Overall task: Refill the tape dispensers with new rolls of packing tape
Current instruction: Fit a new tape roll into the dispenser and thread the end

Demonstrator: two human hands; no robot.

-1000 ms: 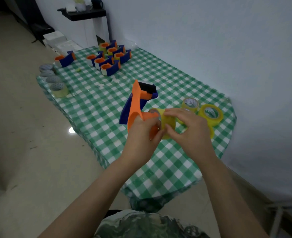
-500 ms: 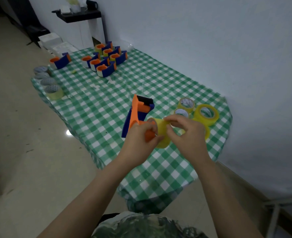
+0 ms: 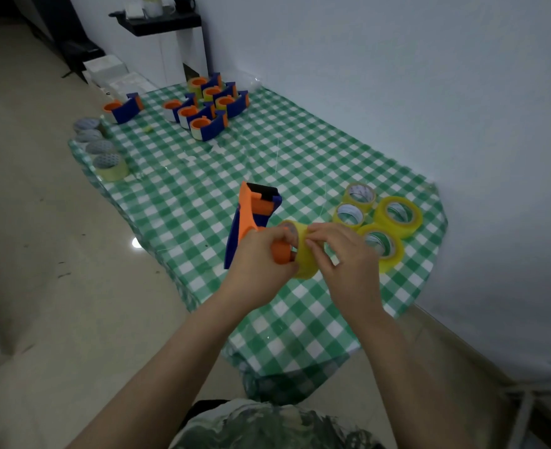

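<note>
An orange and blue tape dispenser (image 3: 251, 218) is held upright above the table, my left hand (image 3: 261, 257) gripping its lower end by the orange spool. A yellow roll of packing tape (image 3: 305, 254) sits partly over that spool, and my right hand (image 3: 342, 257) pinches the roll's rim from the right. Several more yellow rolls (image 3: 397, 217) lie on the table just right of my hands. Several loaded orange and blue dispensers (image 3: 207, 123) stand in a group at the far end.
The table wears a green checked cloth (image 3: 203, 189). Several pale rolls with grey cores (image 3: 109, 165) line its left edge. A white wall runs close along the right side. A black shelf (image 3: 161, 22) and white boxes stand beyond the table.
The dispenser and both hands have dropped lower and nearer the table. The yellow roll has slid further onto the orange spool.
</note>
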